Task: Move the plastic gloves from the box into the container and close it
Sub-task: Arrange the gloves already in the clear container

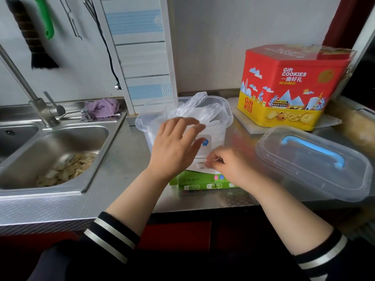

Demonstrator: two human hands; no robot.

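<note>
A clear plastic container (225, 116) stands on the steel counter in front of me, with crumpled plastic gloves (192, 107) sticking out of its top. A white and green glove box (200, 175) lies against its near side. My left hand (174, 145) rests flat over the box and the container's front, fingers spread and reaching toward the gloves. My right hand (229, 165) pinches a bit of thin clear plastic (212, 159) at the box's opening. The container's clear lid (312, 165) with a blue handle lies to the right.
A steel sink (60, 142) with food scraps in it sits at the left, behind it a tap (38, 106) and a purple cloth (103, 107). A red and yellow cookie tin (292, 86) stands at the back right. The counter's front edge runs just below the box.
</note>
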